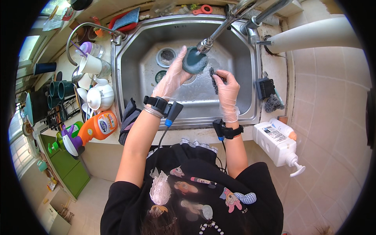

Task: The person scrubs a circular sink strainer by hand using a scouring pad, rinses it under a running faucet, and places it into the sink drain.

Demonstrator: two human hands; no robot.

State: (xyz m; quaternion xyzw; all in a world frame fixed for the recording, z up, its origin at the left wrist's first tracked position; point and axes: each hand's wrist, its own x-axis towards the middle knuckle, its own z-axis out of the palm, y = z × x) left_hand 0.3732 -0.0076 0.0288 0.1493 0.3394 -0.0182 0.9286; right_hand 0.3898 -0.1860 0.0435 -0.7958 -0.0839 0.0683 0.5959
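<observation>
My left hand point(175, 75), in a clear disposable glove, grips a blue-green cup or small bowl point(195, 63) under the faucet spout point(204, 46). Water runs from the spout into it. In my gloved right hand point(227, 83) is a dark grey scouring pad point(213, 80), pinched just right of the cup and apart from it. Both hands are over the stainless steel sink point(241, 67). On the sink floor, left of the cup, sit a round pale dish point(166, 57) with dark grey matter in it and a small green round piece point(160, 76), partly hidden by my left hand.
Left of the sink stand a white teapot point(101, 97), an orange spray bottle point(98, 126) and a thin curved tap point(73, 38). On the right rim lie a black brush point(265, 88) and another scouring pad point(274, 103). A white pump bottle point(274, 144) is at the right front corner.
</observation>
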